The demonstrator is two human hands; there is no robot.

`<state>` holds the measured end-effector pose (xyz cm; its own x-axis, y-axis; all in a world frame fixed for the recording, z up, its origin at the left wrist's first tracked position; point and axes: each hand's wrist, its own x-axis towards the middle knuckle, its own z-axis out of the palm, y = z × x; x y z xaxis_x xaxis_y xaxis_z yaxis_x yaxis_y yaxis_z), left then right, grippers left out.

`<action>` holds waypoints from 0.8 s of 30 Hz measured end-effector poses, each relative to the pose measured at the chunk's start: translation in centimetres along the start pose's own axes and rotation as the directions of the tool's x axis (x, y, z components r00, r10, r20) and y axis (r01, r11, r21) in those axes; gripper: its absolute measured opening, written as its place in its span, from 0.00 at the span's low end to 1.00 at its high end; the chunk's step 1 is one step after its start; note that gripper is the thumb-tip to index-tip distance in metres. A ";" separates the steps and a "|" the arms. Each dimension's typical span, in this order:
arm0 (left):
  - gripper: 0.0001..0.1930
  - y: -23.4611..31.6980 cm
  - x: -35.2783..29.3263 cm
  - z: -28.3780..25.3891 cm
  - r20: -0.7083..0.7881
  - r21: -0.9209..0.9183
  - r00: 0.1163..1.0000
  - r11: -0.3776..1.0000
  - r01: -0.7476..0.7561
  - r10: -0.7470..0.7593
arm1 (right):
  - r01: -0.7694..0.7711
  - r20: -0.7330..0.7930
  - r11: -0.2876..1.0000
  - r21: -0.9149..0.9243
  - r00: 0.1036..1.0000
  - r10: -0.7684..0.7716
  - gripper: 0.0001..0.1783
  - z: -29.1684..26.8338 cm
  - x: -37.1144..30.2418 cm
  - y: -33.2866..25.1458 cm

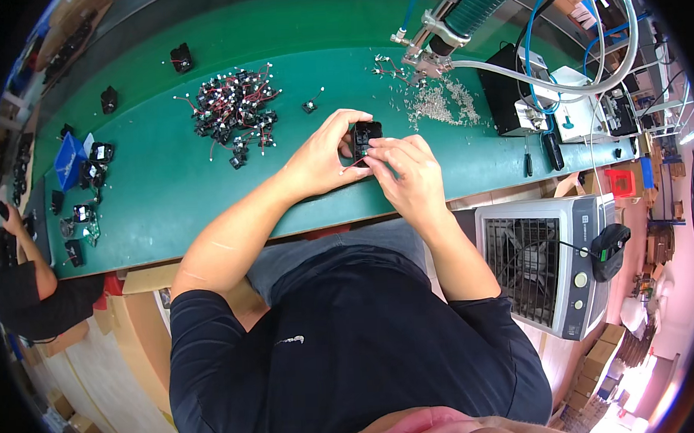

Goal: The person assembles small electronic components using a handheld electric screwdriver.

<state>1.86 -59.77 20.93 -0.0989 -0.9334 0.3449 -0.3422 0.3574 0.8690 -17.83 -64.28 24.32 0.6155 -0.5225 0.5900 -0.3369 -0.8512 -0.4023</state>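
My left hand (321, 157) is wrapped round a small black plastic housing (367, 130) over the near part of the green bench. Against the housing's lower part, the fingertips of my right hand (411, 171) pinch a small piece with a reddish wire (354, 166); the fingers mostly hide it. Beyond my left hand lies a heap of small black parts with red wires and white connectors (234, 109). One similar part (310, 106) sits apart from the heap. Past my right hand, many tiny metal pieces, apparently screws (439, 106), are scattered.
Above the tiny pieces hangs a metal tool head (431, 54) with hoses. A blue bin (70, 161) and several black housings (93, 173) stand at the left. Control boxes (578, 102) and a screwdriver (527, 161) are at the right. An air cooler (523, 263) stands beside me; a co-worker (29, 296) is far left.
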 end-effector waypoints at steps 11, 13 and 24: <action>0.41 -0.5 0.2 -0.2 -0.117 0.203 0.984 0.973 -0.112 0.138 | -0.111 0.091 0.993 -0.025 0.989 0.113 0.10 -0.6 0.8 -0.9; 0.41 -0.2 0.1 -0.3 -0.120 0.173 0.988 0.982 -0.074 0.096 | -0.127 0.107 0.992 0.005 0.986 0.126 0.10 -0.6 0.6 -0.6; 0.41 -0.7 0.4 -0.1 -0.089 0.291 0.978 0.944 -0.155 0.188 | 0.068 0.181 0.992 -0.102 0.982 -0.049 0.07 0.2 1.6 -0.2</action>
<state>2.11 -60.35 20.52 -0.0778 -0.8431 0.5321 -0.5798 0.4725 0.6638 -16.67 -64.95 25.14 0.7502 -0.4627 0.4723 -0.3649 -0.8854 -0.2879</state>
